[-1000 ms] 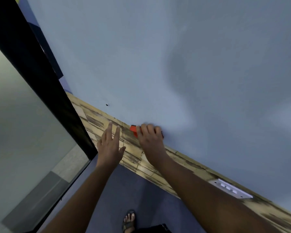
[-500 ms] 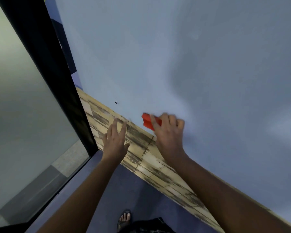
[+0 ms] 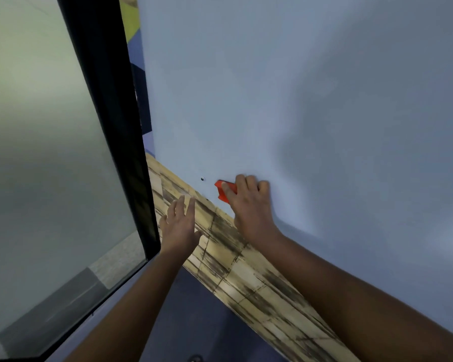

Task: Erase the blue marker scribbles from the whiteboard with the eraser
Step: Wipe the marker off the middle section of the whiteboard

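Slid up and rightward off the wood trim (image 3: 236, 259) onto the whiteboard (image 3: 311, 105): eraser (image 3: 224, 190), clamped in right hand (image 3: 249, 205), just above trim; left hand (image 3: 179, 226) splayed flat on trim; risk of skidding back onto trim, scribbles unseen.

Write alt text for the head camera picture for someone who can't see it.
A person's right hand grips an orange eraser against the lower corner of a whiteboard. The left hand, fingers straight, lies over the wood-patterned panel below. No blue marks are visible.
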`<act>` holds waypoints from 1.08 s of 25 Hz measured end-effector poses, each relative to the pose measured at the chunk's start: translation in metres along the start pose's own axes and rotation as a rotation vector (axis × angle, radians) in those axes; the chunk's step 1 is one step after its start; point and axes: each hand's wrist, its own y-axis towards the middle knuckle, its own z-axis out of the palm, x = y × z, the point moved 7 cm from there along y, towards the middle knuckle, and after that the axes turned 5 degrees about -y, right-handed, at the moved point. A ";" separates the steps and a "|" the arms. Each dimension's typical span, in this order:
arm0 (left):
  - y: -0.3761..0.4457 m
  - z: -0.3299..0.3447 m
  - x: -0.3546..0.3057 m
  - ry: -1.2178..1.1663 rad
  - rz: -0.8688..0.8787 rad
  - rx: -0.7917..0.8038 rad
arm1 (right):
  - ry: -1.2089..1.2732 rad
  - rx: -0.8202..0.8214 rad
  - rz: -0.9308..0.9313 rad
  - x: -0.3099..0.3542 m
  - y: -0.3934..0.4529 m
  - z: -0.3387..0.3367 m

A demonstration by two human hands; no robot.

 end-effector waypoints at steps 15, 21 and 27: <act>0.007 -0.027 0.055 0.063 -0.059 0.012 | -0.047 -0.058 -0.166 0.100 0.122 0.002; 0.034 -0.046 0.039 -0.002 0.021 -0.134 | 0.034 -0.305 0.089 -0.002 0.042 -0.037; 0.046 -0.046 0.030 -0.027 0.038 -0.171 | -0.003 -0.322 -0.036 0.052 0.067 -0.004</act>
